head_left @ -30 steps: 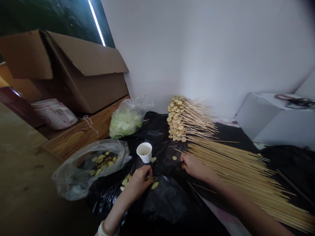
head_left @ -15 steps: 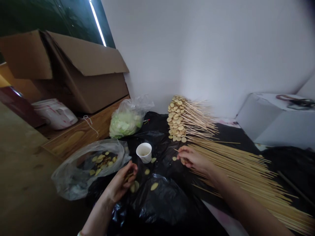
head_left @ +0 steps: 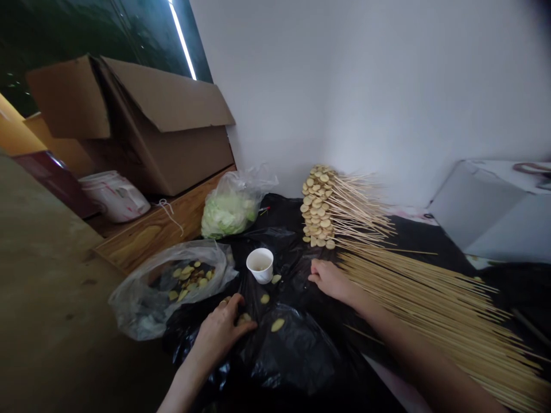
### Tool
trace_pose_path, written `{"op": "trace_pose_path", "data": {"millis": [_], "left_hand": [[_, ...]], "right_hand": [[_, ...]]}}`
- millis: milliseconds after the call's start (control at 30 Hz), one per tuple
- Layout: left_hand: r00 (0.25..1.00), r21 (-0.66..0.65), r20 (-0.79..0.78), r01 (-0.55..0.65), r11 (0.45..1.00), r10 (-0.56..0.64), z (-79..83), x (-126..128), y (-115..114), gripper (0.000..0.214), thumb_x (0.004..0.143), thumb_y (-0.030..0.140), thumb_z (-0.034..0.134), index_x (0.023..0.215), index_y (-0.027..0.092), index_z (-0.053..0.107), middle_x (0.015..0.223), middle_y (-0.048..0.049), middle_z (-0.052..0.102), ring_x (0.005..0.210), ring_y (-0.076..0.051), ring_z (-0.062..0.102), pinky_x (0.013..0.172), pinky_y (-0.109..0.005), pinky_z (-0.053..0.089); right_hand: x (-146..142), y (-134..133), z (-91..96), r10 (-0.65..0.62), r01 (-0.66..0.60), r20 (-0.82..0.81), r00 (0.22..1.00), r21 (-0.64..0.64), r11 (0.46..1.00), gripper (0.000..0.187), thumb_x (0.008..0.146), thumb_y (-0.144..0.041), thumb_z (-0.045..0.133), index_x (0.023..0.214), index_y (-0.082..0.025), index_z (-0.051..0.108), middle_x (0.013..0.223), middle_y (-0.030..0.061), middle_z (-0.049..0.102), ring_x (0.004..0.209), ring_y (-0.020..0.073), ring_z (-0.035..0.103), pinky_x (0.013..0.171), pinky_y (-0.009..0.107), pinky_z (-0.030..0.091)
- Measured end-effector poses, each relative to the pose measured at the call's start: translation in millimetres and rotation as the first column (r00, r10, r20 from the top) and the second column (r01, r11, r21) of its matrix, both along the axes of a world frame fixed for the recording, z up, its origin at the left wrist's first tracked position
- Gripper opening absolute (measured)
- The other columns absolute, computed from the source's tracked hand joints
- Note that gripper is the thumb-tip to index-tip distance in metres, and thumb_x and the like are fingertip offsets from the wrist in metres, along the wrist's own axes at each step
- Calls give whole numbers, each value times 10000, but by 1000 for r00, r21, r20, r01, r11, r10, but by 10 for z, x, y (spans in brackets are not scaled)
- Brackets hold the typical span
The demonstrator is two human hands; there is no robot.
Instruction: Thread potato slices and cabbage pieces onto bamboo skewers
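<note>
My left hand (head_left: 221, 326) is palm down on the black plastic, its thumb and fingers curled around a few pale potato slices (head_left: 244, 319). My right hand (head_left: 329, 279) is closed, knuckles up, above the plastic at the near end of the bamboo skewers (head_left: 413, 292); what its fingers hold is hidden. Between the hands stands a white paper cup (head_left: 260, 265). Loose slices lie about it, one potato slice (head_left: 278, 325) on the bulging plastic in front. Skewers threaded with slices (head_left: 317, 206) are stacked against the wall.
An open clear bag (head_left: 129, 298) with more slices lies at the left. Behind it sit a bag of cut cabbage (head_left: 228, 212), a white tub (head_left: 114, 196) and a large cardboard box (head_left: 172, 155). A white box (head_left: 495, 206) stands at the right.
My left hand has turned palm down onto the slices on the plastic. The skewer tip and slice seen at my right hand no longer show. The view has shifted slightly left.
</note>
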State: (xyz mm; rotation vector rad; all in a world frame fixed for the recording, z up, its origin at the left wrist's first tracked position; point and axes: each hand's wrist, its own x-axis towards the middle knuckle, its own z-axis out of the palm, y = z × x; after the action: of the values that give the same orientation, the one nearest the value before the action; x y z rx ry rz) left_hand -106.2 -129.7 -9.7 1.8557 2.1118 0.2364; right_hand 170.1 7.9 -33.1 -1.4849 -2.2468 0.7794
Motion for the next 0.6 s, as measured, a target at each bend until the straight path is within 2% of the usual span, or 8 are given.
{"op": "trace_pose_path", "data": {"millis": [100,167,233,267,333,367,467,600], "left_hand": [[996,24,63,65,998,-66,-43,-21,14,294,724,449,638,882,223,539,813,-22,581,774,-209,562,676,-291,376],[991,40,98,88,995,-91,-67,-36,18,263,726,429,638,853,221,539,793,-15,569,748,-196,547,668,-289,368],[988,40,113,102,994,-106,-75,-45,20,242,736,414,628,850,218,544,804,-17,567,733,-188,535,659,-289,359],[987,36,114,108,994,-111,-75,-47,21,233,741,404,623,850,215,544,813,-21,568,732,-187,531,657,-290,355],[985,32,122,116,993,-119,-71,-49,25,211,744,379,620,836,211,533,823,-24,565,742,-187,525,665,-292,351],[984,35,128,119,992,-123,-71,-50,28,201,741,364,623,820,209,522,825,-25,563,749,-188,523,670,-293,350],[981,57,154,114,992,-122,-96,-50,36,199,731,331,632,744,208,476,810,-18,555,746,-182,518,671,-291,345],[963,100,231,116,988,-136,-141,-42,14,220,738,305,627,679,208,438,710,10,531,668,-155,490,624,-273,331]], "right_hand": [[-7,-12,109,12,-37,-214,977,-112,993,113,838,-278,532,778,-196,484,740,-1,597,606,105,530,557,219,374],[-59,-21,184,-6,-158,-501,865,-283,946,156,849,-359,488,835,-207,457,727,-23,579,470,70,443,438,196,298],[-169,-29,233,-20,-295,-649,760,-372,880,220,843,-426,479,877,-210,452,736,-26,577,416,52,387,390,188,234],[-246,-33,242,16,-311,-620,785,-371,875,236,850,-440,470,891,-208,466,735,-25,579,413,50,385,389,186,233],[-430,-38,226,127,-263,-399,908,-306,915,216,878,-398,444,904,-197,518,707,-23,582,432,57,415,417,191,281],[-527,-40,205,147,-239,-317,937,-276,931,181,875,-345,457,901,-189,547,698,-15,590,462,67,452,450,199,315],[-774,-53,126,163,-196,-183,969,-178,964,117,810,-214,549,914,-181,590,801,33,644,683,127,586,615,238,393],[-902,-84,70,173,-176,-41,984,-90,980,233,772,-173,588,1004,-173,574,993,105,662,939,235,610,727,300,386]]}}
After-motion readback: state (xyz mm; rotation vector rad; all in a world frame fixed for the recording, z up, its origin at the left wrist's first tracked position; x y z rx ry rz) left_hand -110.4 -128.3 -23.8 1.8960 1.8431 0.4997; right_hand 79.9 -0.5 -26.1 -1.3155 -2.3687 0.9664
